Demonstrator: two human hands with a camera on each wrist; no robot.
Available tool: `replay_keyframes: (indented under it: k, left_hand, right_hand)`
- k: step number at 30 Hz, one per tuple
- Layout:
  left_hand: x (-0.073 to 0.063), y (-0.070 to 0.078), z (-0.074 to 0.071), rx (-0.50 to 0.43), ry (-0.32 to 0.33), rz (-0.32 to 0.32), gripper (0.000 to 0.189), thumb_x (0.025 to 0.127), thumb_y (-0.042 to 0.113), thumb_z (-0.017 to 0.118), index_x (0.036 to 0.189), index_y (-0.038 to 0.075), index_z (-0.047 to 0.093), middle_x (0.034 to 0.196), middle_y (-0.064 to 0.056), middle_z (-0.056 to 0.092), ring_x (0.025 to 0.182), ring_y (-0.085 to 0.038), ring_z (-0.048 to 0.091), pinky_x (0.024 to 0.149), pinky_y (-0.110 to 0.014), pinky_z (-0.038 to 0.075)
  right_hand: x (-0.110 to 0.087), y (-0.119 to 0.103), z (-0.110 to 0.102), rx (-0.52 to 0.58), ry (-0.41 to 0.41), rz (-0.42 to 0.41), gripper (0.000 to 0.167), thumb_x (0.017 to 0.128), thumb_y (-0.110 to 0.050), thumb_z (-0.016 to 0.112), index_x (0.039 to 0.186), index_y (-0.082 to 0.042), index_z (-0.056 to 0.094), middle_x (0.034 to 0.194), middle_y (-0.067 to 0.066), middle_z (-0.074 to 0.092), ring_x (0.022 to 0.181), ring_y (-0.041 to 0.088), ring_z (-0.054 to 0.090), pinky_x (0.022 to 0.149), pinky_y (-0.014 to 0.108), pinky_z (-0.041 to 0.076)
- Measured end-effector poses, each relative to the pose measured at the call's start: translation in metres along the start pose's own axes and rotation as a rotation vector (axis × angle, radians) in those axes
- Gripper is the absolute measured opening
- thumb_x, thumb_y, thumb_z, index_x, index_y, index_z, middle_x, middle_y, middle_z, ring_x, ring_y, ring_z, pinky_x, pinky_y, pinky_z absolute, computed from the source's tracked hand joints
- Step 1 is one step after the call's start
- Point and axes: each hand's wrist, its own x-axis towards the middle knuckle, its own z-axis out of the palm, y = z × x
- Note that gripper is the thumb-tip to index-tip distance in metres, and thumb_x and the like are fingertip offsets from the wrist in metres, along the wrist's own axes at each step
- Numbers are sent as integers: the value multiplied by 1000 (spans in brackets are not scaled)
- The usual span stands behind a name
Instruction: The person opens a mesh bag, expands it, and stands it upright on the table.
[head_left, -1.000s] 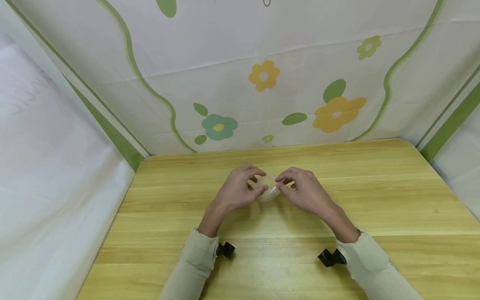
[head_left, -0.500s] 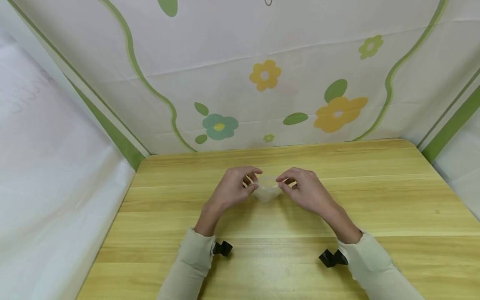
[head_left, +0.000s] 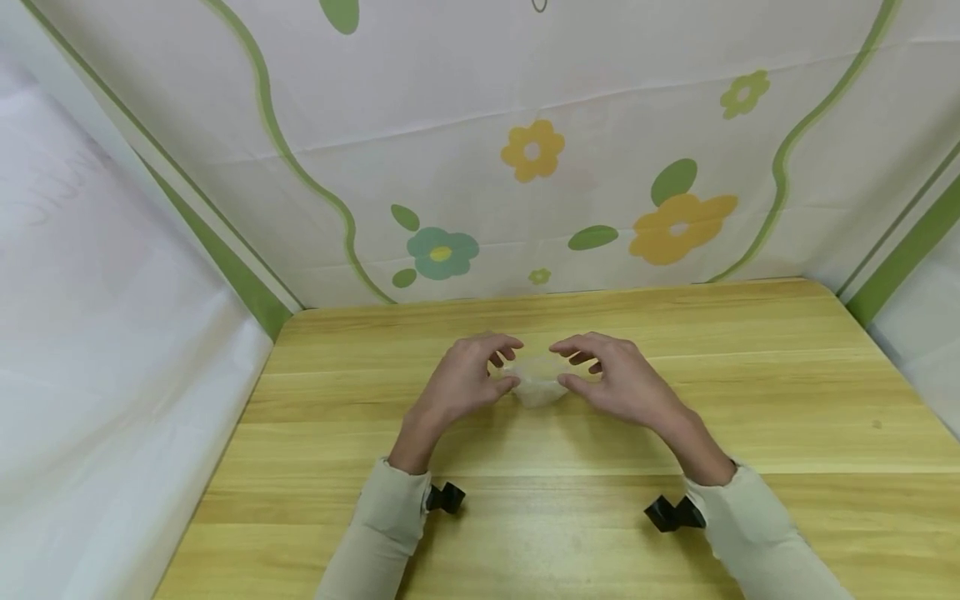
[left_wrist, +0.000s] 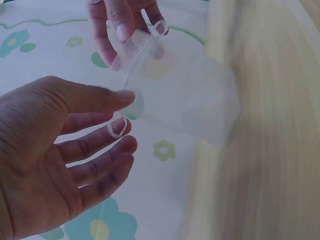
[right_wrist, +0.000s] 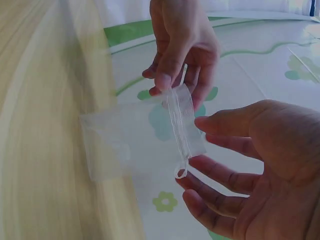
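A small translucent mesh drawstring bag (head_left: pixel 538 390) is held between my two hands, its body reaching out over the wooden table. Its gathered band runs across near the mouth, with a small cord loop at each end. My left hand (head_left: pixel 467 375) holds one side of the bag, thumb at the edge and fingers behind; one cord loop (left_wrist: pixel 117 128) lies against a fingertip. On the opposite side my right hand (head_left: pixel 618 379) has its thumb at the bag's edge, other fingers spread behind. The second cord loop (right_wrist: pixel 181 167) hangs by its fingertips.
The wooden table (head_left: pixel 480 517) extends toward me and to both sides. Behind it hangs a white cloth (head_left: pixel 450 100) printed with flowers and green lines. Another white cloth (head_left: pixel 112 375) closes the left side. Black mounts (head_left: pixel 446 498) sit at both sleeve cuffs.
My left hand has shifted slightly left and the bag's mouth looks wider. My right thumb and fingertips, closer together before, are now spread apart, and the hand has moved slightly right.
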Motion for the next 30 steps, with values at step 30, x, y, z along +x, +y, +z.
replay_keyframes:
  k: [30]
  left_hand:
    - [-2,-3,8,81,33,89,35,94,7,83,128,8,76,92,2,79,83,-11,74,75,-27,62]
  right_hand:
    - [2,7,1,-92,32,17,19,96,-7,80,114,-9,79,88,-4,80,82,16,78,79,43,66]
